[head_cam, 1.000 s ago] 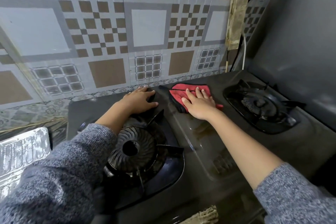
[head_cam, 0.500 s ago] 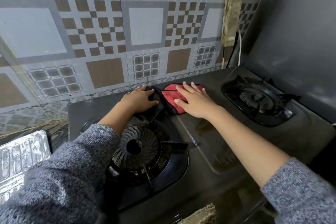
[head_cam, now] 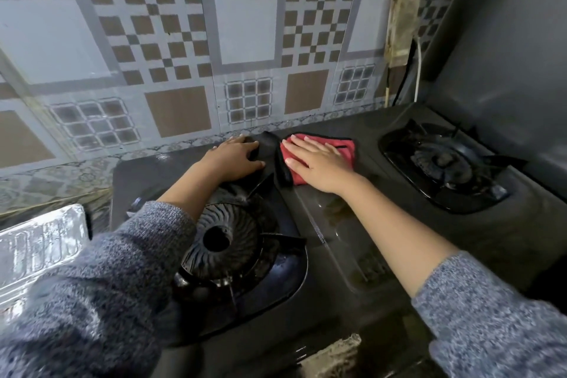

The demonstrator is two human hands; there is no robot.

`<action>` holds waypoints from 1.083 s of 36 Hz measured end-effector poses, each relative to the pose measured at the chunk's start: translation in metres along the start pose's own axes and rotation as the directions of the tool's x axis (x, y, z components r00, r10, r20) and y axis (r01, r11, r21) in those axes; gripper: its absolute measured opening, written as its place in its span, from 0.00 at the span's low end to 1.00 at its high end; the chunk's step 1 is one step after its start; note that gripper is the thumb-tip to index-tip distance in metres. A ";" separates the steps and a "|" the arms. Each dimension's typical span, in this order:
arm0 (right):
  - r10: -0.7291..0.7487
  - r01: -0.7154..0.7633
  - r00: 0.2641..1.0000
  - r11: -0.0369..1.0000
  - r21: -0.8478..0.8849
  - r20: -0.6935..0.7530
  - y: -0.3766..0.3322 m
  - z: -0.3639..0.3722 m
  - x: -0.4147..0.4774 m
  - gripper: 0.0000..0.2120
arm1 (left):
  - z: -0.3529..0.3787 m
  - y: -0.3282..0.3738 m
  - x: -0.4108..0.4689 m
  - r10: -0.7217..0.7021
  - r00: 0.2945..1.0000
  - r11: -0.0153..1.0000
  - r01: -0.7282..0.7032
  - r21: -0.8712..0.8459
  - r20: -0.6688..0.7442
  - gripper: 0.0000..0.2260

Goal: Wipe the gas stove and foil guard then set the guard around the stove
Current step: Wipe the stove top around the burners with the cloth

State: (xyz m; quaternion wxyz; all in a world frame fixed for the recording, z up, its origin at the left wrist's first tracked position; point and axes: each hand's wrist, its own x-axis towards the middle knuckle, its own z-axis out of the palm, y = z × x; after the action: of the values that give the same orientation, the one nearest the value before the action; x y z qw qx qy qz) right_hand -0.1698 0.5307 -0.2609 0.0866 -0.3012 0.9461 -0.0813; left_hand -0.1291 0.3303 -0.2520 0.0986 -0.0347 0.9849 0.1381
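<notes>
A black two-burner gas stove [head_cam: 352, 242] fills the middle of the head view. My right hand [head_cam: 319, 163] lies flat, fingers together, pressing a red cloth with a black edge [head_cam: 345, 147] onto the stove's back strip between the burners. My left hand [head_cam: 236, 159] rests on the stove top behind the left burner [head_cam: 224, 239], its fingers touching the rear pot-support prong. The right burner [head_cam: 441, 163] is uncovered. The silver foil guard [head_cam: 36, 242] lies at the left, off the stove.
A patterned tiled wall [head_cam: 245, 31] rises right behind the stove. A grimy power strip [head_cam: 405, 6] with cables hangs at the wall's right end. A grey panel [head_cam: 515, 55] stands to the right of the stove. A worn scrub pad [head_cam: 334, 356] sits at the front edge.
My right hand has slid the red cloth leftward along the stove's back strip, close to my left hand. My left hand has stayed in place.
</notes>
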 end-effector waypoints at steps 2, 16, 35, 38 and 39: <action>0.038 -0.038 0.999 0.999 0.007 -0.010 -0.005 0.004 -0.002 0.24 | 0.001 0.000 0.000 -0.002 1.000 1.000 0.002 -0.005 -0.006 0.29; 0.179 -0.177 0.978 0.984 0.029 -0.108 -0.008 0.013 -0.017 0.27 | 0.004 0.002 -0.003 -0.015 0.999 1.000 0.015 0.013 -0.031 0.28; 0.588 -0.564 0.784 0.809 0.165 -0.198 0.018 0.011 -0.025 0.28 | 0.002 0.009 -0.004 0.011 1.000 1.000 -0.011 -0.014 -0.027 0.28; 0.615 -0.590 0.767 0.788 0.175 -0.182 0.007 0.012 -0.026 0.27 | 0.002 0.009 -0.004 0.020 1.000 1.000 -0.020 -0.005 -0.006 0.28; 0.619 -0.594 0.766 0.785 0.176 -0.176 0.003 0.012 -0.025 0.27 | 0.002 0.009 -0.004 0.021 1.000 1.000 -0.021 -0.003 -0.002 0.28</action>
State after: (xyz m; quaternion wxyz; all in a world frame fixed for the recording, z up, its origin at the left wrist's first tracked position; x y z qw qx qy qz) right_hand -0.1492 0.5466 -0.2706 0.0173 0.0373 0.9901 -0.1343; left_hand -0.1259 0.3391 -0.2505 0.0960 -0.0248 0.9851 0.1405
